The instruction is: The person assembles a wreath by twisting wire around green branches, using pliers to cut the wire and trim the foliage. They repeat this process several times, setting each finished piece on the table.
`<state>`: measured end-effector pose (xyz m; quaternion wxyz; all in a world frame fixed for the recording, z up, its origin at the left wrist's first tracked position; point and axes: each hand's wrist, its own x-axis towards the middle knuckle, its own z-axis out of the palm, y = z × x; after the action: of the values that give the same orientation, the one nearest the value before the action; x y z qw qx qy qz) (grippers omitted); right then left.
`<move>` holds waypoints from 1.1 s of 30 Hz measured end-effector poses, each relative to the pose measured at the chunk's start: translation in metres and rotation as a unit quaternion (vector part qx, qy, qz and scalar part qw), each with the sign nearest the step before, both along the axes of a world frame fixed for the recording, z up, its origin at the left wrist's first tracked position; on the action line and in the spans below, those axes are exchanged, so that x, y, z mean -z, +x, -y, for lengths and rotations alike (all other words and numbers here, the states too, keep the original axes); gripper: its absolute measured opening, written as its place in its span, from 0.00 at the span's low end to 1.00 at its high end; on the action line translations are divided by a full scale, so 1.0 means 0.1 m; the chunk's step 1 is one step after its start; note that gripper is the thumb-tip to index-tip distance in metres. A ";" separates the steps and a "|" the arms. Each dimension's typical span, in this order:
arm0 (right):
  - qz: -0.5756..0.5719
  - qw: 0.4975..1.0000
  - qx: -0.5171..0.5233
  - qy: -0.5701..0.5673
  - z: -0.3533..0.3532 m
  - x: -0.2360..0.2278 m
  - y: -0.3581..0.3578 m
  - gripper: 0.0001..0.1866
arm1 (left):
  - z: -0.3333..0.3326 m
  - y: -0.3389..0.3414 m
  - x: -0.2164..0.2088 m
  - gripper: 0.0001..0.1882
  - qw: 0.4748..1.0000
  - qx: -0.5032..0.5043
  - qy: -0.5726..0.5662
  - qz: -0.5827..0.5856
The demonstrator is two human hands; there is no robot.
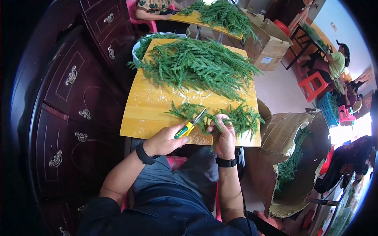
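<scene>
Left hand [170, 141]: closed around the yellow and green handles of the pliers [187, 129]; tool pointed away from the body, up and toward the right hand [225, 135].
Right hand: fingers pinched on a green sprig [210, 119], just beside the plier tip; exact grip point partly hidden by the fingers.
Hand spacing: apart, near each other, over the near edge of the table [147, 104].
Plier tip: close to the sprig; contact could not be told.
Wristbands: a black band [145, 154] on the left wrist, another black band [226, 162] on the right.
Loose sprigs: one cluster [187, 109] just beyond the left hand; another cluster [247, 120] directly right of the right hand.
Pile: a broad heap of green branches [197, 65] beyond both hands, on the same table.
White flecks: scattered between the hands and the heap.
Cardboard box [277, 135]: right of the right hand, torn at the rim, with greenery [289, 167] inside.
Drawer cabinet [92, 94]: left of the left hand, dark wood, metal handles.
Second table [189, 19]: well beyond the hands, bearing more greenery [226, 17]; a seated person [153, 6] at its left.
</scene>
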<state>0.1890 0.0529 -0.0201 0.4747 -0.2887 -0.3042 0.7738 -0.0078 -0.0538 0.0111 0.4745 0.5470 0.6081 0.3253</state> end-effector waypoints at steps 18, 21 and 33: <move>0.231 0.958 -0.017 0.168 0.06 -0.02 -0.03 0.08 | -0.02 -0.02 -0.05 0.23 0.992 -0.005 0.093 -0.083; 0.239 0.954 -0.016 0.179 0.07 -0.01 -0.04 0.08 | -0.10 -0.08 -0.05 0.23 0.991 0.007 0.075 -0.114; 0.292 0.914 0.046 0.280 0.07 0.09 -0.10 0.07 | -0.12 -0.04 -0.03 0.21 0.986 0.021 0.071 -0.147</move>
<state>0.1785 0.0464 -0.0288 0.4609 -0.3705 -0.6198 0.5159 -0.0120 -0.0416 0.0146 0.3467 0.6335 0.6352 0.2738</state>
